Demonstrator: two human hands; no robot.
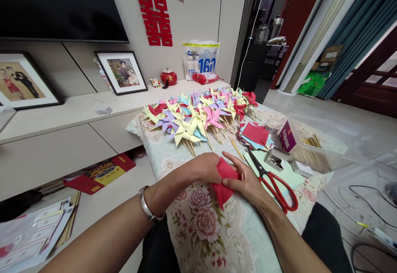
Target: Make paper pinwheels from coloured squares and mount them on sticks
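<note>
A red paper pinwheel piece [223, 194], partly folded, is held low over the floral cloth [206, 223]. My left hand [207, 167], with a silver bracelet at its wrist, is closed on the paper's upper left side; its fingertips are hidden. My right hand [248, 180] grips the paper's right side, thumb in front and forefinger stretched above. Beyond my hands lie many finished paper pinwheels [187, 129] on sticks. To the right are red-handled scissors [271, 178], a stack of coloured paper squares [256, 134] and a small open box of metal pins [275, 161].
A clear plastic bin [316, 157] with wooden sticks [312, 142] stands on the right, beside a small white box [302, 168] and a round tub [274, 124]. Behind the table runs a white TV cabinet [77, 111] with framed photos [123, 72] and a red pot [169, 77].
</note>
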